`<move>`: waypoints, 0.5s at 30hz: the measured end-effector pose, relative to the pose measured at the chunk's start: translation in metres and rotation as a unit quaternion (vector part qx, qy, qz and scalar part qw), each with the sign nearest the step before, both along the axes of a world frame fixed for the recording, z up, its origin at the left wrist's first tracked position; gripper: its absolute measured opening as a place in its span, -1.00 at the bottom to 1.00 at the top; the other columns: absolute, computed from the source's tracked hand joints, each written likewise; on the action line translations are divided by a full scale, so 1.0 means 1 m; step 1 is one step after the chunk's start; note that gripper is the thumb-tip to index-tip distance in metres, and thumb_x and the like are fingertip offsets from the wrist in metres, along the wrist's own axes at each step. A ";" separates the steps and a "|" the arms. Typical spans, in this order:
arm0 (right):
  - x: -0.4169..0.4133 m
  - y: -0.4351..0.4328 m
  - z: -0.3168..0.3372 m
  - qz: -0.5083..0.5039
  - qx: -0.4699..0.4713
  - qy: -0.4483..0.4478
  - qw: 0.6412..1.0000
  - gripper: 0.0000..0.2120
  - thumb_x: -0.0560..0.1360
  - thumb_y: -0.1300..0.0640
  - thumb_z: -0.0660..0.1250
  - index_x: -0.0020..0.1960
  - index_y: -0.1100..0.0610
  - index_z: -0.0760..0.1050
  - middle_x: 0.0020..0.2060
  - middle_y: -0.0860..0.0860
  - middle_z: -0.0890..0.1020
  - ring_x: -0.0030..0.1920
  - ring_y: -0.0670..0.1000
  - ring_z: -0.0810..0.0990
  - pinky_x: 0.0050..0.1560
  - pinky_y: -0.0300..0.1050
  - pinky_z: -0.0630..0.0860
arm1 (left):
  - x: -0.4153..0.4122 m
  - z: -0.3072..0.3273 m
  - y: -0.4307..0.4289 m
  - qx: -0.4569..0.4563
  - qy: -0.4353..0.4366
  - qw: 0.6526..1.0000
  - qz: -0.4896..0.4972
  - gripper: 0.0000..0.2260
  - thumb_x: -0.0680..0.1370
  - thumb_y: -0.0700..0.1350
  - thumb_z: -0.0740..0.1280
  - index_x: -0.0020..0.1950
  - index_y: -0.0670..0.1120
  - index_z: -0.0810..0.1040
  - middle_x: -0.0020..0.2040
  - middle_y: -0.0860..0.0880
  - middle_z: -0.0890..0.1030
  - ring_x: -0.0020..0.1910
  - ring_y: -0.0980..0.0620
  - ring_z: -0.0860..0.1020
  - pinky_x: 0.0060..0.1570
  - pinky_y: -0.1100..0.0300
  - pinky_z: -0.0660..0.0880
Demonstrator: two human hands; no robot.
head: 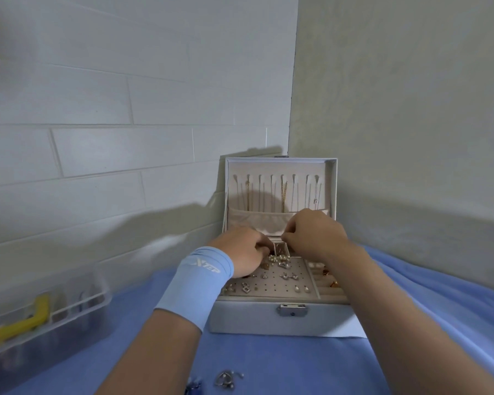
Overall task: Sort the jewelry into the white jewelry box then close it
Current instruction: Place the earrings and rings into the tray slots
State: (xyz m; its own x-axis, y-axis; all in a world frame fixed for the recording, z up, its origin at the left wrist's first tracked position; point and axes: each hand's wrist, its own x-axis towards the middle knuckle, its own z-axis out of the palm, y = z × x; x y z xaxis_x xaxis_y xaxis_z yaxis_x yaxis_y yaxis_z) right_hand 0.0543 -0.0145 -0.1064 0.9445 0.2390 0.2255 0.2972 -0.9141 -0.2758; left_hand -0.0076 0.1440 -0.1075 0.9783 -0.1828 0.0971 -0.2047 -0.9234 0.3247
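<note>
Curling my right hand (315, 236) tight, I am pressing thumb and forefinger together over the back of the white jewelry box (254, 319). Anything between them is too small to make out, so I cannot tell whether this hand is holding a piece. My left hand (240, 249), with a blue wristband (200, 280) below it, is curling its fingers down at the far edge of the earring panel (271, 289), right by a cluster of pearl earrings (277, 259). Its fingertips are hiding under the knuckles, so that grip is unclear too. Both hands are meeting over a small compartment (280, 248), the left at its 9 o'clock, the right at its 3 o'clock.

The box is sitting open on the blue cloth (297, 366), its long side running 9 to 3 o'clock. Its latch (293, 309) is facing me at 6 o'clock, and its lid (240, 166) is standing upright at 12 o'clock, in the corner of the walls. A gold chain (284, 193) is hanging straight down the lid's lining into the pocket (254, 220). Ring rolls (325, 292) are lying at 3 o'clock of the panel.

Loose silver pieces (228, 379) are lying on the cloth at 6 o'clock of the box, well apart from it. A plastic organiser (77, 317) with a yellow handle (37, 315) is sitting at 9 o'clock.
</note>
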 end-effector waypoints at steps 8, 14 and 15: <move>-0.001 -0.002 -0.003 0.066 -0.027 0.050 0.996 -0.81 0.55 0.10 0.32 -0.02 -0.08 0.72 -0.04 -0.11 0.70 -0.02 -0.05 0.61 -0.03 -0.13 0.55 | -0.001 0.000 0.001 0.016 0.005 1.000 -0.005 -0.71 0.68 -0.09 0.17 0.31 0.09 0.59 0.38 0.00 0.49 0.32 -0.05 0.45 0.29 0.17 0.34; -0.009 -0.004 0.008 0.094 0.035 0.038 0.994 -0.76 0.53 0.14 0.29 -0.05 -0.10 0.71 -0.19 -0.22 0.64 -0.18 -0.17 0.58 -0.07 -0.12 0.60 | -0.004 0.000 0.003 -0.039 0.001 0.999 -0.002 -0.73 0.66 -0.09 0.21 0.26 0.09 0.62 0.24 0.01 0.57 -0.02 0.04 0.57 -0.09 0.34 0.42; -0.015 -0.003 0.011 0.101 0.040 0.031 0.994 -0.77 0.54 0.14 0.29 -0.04 -0.09 0.71 -0.22 -0.22 0.63 -0.21 -0.17 0.58 -0.08 -0.11 0.62 | -0.008 0.002 0.004 -0.057 -0.005 0.998 0.001 -0.74 0.65 -0.10 0.21 0.24 0.09 0.63 0.17 0.02 0.60 -0.09 0.04 0.58 -0.17 0.35 0.42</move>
